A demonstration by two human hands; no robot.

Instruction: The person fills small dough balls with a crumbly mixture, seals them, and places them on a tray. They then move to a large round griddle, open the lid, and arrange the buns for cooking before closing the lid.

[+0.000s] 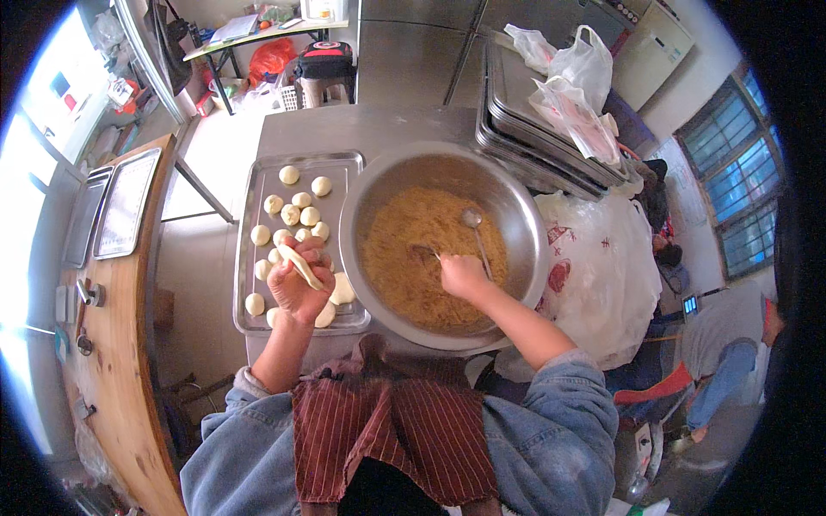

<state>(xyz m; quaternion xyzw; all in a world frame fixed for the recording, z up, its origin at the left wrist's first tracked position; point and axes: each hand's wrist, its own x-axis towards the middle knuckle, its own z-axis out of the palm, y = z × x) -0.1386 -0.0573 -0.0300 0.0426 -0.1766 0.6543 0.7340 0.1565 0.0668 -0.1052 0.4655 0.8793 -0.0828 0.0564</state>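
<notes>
My left hand [302,280] cups a flattened piece of dough [299,266], its fingers curled around the folded edge. Beneath it lies a metal baking tray [248,187] with several round dough balls [290,174] and a few flattened dough pieces [342,289]. My right hand [464,274] grips the handle of a utensil whose far end sits in a golden-brown crumbly filling [406,219]. That filling lies in a large stainless steel bowl [526,219]. A second metal spoon [472,218] rests in the bowl, beyond my right hand.
Stacked baking trays [516,145] with plastic bags [577,84] on top stand at the back right. A large white plastic sack [600,277] sits right of the bowl. A wooden counter [119,309] runs along the left. At the far right is a seated person [723,342].
</notes>
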